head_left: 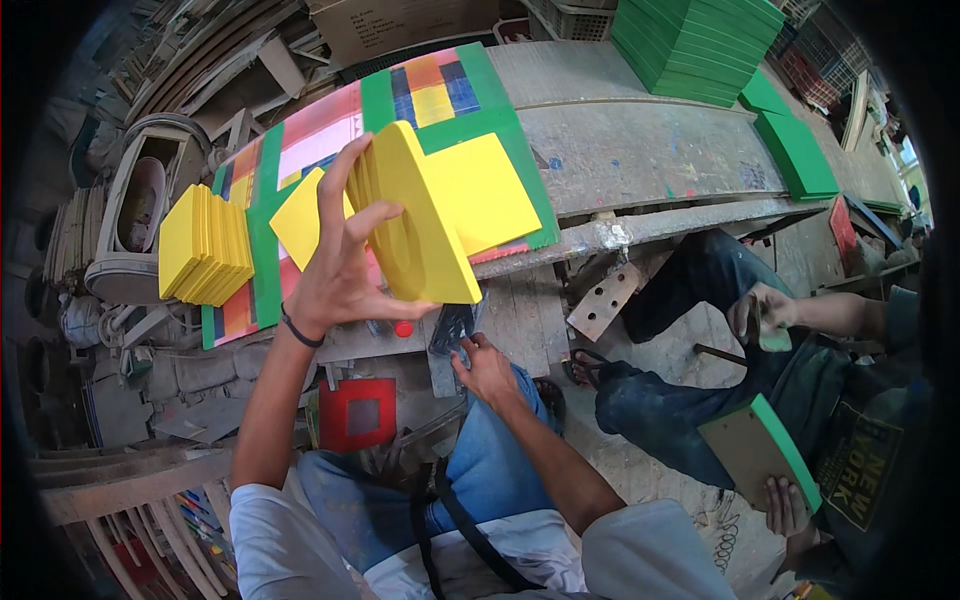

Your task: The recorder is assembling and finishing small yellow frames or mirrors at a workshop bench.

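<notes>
My left hand (335,250) is raised over the bench and closed on a few yellow boards (425,215), held upright with the thumb below and the fingers along the top and face. Behind them a flat yellow board (485,195) lies on the coloured sheet, and another yellow board (300,220) lies left of it. Low near my knee, my right hand (490,370) has its fingers drawn together beside a dark, shiny piece (455,325). Whether it grips that piece I cannot make out.
A stack of yellow boards (205,245) stands on the sheet's left end. Green boards (690,50) are piled at the back right of the wooden bench (640,150). At right, a co-worker's hand (787,505) holds a green-edged board (760,455). A red frame (357,414) lies below the bench.
</notes>
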Motion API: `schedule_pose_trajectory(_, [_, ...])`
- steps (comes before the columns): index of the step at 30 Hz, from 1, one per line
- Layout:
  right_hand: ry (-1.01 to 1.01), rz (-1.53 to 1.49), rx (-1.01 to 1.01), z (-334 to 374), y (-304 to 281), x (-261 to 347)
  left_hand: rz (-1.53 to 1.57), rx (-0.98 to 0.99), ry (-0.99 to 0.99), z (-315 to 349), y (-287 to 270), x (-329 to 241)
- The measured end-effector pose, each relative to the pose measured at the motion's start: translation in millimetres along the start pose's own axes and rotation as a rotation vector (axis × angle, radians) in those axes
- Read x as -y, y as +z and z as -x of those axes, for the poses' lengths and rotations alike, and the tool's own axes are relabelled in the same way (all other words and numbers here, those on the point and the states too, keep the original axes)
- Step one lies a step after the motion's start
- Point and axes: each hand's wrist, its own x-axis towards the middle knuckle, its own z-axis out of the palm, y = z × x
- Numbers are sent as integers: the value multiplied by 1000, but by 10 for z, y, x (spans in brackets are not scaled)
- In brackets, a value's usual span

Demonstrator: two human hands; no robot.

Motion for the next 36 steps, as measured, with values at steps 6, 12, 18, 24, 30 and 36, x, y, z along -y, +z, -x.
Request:
schedule_pose_trajectory(6, [-2,-14,36,3,-52,27,-25,12,-14,14,40,39])
schedule_pose_trajectory(12, [7,6,53,9,-116,66,-180,61,-39,-269,-43,515])
schedule_pose_trajectory(18, [-23,-3,-21,-15,-14,-3,-374,143,-74,-661,133,1274])
schedule_pose_trajectory(24, [-8,-15,31,-40,-4,59,-455,241,-204,-641,451,1825])
schedule_pose_trajectory(30, [-3,-26,14,-68,34,-23,-250,496,-445,-583,534,1882])
schedule_pose_trajectory(36, [14,-38,6,-74,-19,28,-60,496,-467,-541,610,1810])
